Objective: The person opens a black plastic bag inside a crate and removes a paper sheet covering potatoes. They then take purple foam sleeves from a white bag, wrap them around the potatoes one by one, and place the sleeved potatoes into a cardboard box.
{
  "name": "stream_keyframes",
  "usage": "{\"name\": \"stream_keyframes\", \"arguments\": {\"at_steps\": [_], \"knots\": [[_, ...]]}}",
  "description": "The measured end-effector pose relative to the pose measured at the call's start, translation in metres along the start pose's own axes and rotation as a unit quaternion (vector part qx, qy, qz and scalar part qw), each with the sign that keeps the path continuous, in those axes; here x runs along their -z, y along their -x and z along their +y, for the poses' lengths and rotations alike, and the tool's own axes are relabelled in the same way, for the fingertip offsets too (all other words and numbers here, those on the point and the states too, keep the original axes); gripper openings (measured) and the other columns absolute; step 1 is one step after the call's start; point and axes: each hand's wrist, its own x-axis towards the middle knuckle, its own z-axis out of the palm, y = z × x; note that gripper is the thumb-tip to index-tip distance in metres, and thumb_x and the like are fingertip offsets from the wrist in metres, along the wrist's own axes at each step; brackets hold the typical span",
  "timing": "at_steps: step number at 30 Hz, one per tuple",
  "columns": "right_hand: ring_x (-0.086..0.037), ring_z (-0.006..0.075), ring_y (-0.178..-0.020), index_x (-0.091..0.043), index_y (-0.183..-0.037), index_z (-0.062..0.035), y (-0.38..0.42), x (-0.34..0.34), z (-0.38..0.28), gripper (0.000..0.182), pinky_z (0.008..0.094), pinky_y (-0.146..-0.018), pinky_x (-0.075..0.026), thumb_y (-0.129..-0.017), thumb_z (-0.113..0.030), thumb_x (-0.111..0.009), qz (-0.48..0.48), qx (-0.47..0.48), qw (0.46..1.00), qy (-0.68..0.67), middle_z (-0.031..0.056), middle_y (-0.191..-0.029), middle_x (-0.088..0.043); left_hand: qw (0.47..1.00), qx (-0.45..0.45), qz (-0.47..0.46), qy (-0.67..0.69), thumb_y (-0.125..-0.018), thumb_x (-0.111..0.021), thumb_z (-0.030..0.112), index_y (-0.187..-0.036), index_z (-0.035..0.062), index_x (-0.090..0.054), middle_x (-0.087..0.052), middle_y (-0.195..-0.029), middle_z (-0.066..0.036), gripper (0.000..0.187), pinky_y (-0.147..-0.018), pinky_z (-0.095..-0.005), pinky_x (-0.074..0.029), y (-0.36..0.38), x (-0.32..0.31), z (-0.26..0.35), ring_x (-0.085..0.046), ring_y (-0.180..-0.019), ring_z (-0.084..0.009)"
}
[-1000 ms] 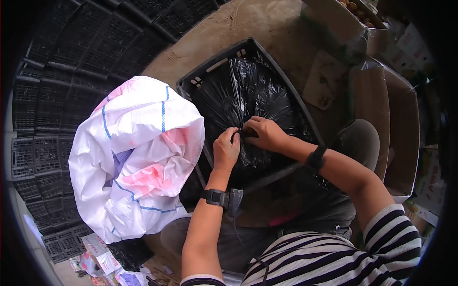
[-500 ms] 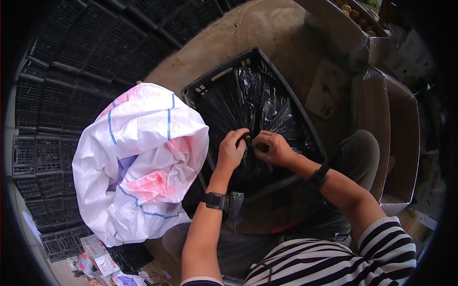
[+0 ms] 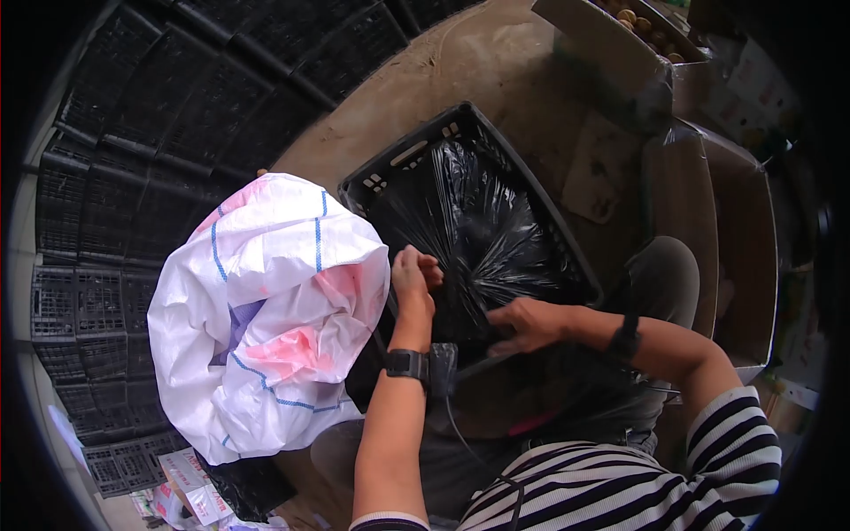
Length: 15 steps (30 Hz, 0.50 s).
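Observation:
A black plastic bag [image 3: 478, 203], gathered and creased towards its middle, fills a black plastic crate [image 3: 522, 159] in front of me. At the bag's left side is my left hand [image 3: 413, 279], fingers loosely bent and apart, holding nothing. My right hand [image 3: 531, 323] hovers over the near right part of the bag, by the crate's edge. Motion blurs its fingertips, but the fingers look spread with nothing between them. Left of the crate stands a large white woven sack [image 3: 186, 310] with blue stripes and pink patches, its mouth crumpled open.
Stacked black crates [image 3: 133, 186] line the left side. An open cardboard box [image 3: 744, 239] stands at the right, and another box [image 3: 606, 31] with round brown items lies beyond it. Printed cartons [image 3: 190, 482] and a black plastic sheet [image 3: 252, 487] lie at lower left.
Both hands have let go of the bag's gathered middle and moved apart, the left one leftward, the right one towards me. The twisted bag top now lies flatter.

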Motion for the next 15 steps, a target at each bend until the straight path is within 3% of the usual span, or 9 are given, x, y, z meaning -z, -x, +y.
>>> {"name": "stream_keyframes", "arguments": {"at_steps": [1,2,3,4,5,7,9,12,15], "knots": [[-0.058,0.0242,-0.066,-0.056,-0.083,-0.0024,0.008,0.004,-0.008,0.020,0.0360,-0.058,-0.046,-0.074,-0.018,-0.064,-0.011,0.018,0.987,0.159,0.0078,-0.068,-0.056,0.999,0.024,-0.023,0.014,-0.090,-0.042,0.022,-0.093,0.0048,-0.053,-0.059,-0.078,-0.004,0.020,-0.049,-0.0227,-0.043,-0.003,0.002,0.016,-0.056,-0.063,-0.0100],[-0.058,0.0242,-0.066,-0.056,-0.083,-0.0024,0.012,0.006,-0.010,0.020,0.0360,-0.058,-0.046,-0.074,-0.018,-0.064,-0.013,0.019,0.987,0.158,0.0078,-0.068,-0.056,0.997,0.049,-0.046,0.027,-0.092,-0.040,0.022,-0.099,0.0024,-0.053,-0.060,-0.077,-0.006,0.025,-0.051,-0.0223,-0.044,-0.008,0.006,0.026,-0.057,-0.062,-0.0113],[-0.059,0.0269,-0.068,-0.057,-0.090,-0.0025,0.015,0.009,-0.010,0.023,0.0373,-0.059,-0.047,-0.074,-0.017,-0.062,0.004,0.032,0.977,0.209,0.0085,-0.071,-0.057,0.996,0.071,-0.058,-0.012,-0.088,-0.044,0.015,-0.102,0.0055,-0.054,-0.061,-0.086,-0.010,0.020,-0.069,-0.0299,-0.048,-0.012,0.009,0.030,-0.060,-0.080,-0.0221],[-0.060,0.0297,-0.070,-0.058,-0.098,-0.0026,0.016,0.014,-0.011,0.028,0.0386,-0.059,-0.048,-0.074,-0.016,-0.060,0.023,0.044,0.964,0.261,0.0092,-0.074,-0.058,0.996,0.071,-0.058,-0.012,-0.088,-0.044,0.015,-0.102,0.0055,-0.054,-0.061,-0.086,-0.010,0.020,-0.069,-0.0299,-0.048,-0.014,0.009,0.022,-0.060,-0.080,-0.0221],[-0.059,0.0283,-0.078,-0.059,-0.098,-0.0036,0.016,0.022,-0.017,0.029,0.0379,-0.063,-0.049,-0.070,-0.011,-0.060,0.029,0.068,0.963,0.259,0.0092,-0.083,-0.057,0.968,-0.115,-0.129,-0.182,-0.084,-0.047,0.013,-0.105,0.0073,-0.054,-0.060,-0.093,-0.011,0.022,-0.077,-0.0330,-0.046,-0.016,0.007,0.011,-0.058,-0.087,-0.0253],[-0.058,0.0297,-0.083,-0.058,-0.101,-0.0043,0.009,0.025,-0.003,0.033,0.0376,-0.067,-0.049,-0.068,-0.010,-0.061,0.114,0.099,0.958,0.242,0.0100,-0.088,-0.057,0.775,-0.416,-0.263,-0.397,-0.072,-0.055,0.007,-0.112,0.0131,-0.053,-0.056,-0.109,-0.010,0.040,-0.089,-0.0388,-0.042,-0.016,0.010,0.001,-0.054,-0.098,-0.0305],[-0.053,0.0327,-0.095,-0.053,-0.110,-0.0062,-0.008,0.023,0.023,0.045,0.0394,-0.080,-0.046,-0.066,-0.010,-0.064,0.258,0.085,0.941,0.202,0.0123,-0.102,-0.054,0.731,-0.391,-0.242,-0.504,-0.070,-0.058,0.012,-0.114,0.0097,-0.053,-0.055,-0.106,-0.011,0.044,-0.089,-0.0401,-0.041,0.012,0.003,-0.007,-0.054,-0.098,-0.0285],[-0.053,0.0335,-0.096,-0.050,-0.114,-0.0070,-0.033,0.011,0.049,0.050,0.0428,-0.083,-0.043,-0.066,-0.013,-0.066,0.251,0.128,0.927,0.249,0.0132,-0.104,-0.055,0.737,-0.339,-0.243,-0.532,-0.069,-0.059,0.013,-0.109,0.0071,-0.054,-0.057,-0.096,-0.010,0.042,-0.082,-0.0421,-0.042,0.025,0.004,0.009,-0.056,-0.091,-0.0303],[-0.057,0.0334,-0.089,-0.053,-0.110,-0.0072,-0.027,0.012,0.039,0.046,0.0436,-0.078,-0.044,-0.067,-0.018,-0.066,0.136,0.031,0.958,0.250,0.0149,-0.087,-0.060,0.709,-0.312,-0.194,-0.602,-0.067,-0.055,0.007,-0.102,0.0089,-0.058,-0.057,-0.093,-0.013,0.035,-0.075,-0.0433,-0.043,0.018,0.020,0.030,-0.055,-0.087,-0.0330]]}}
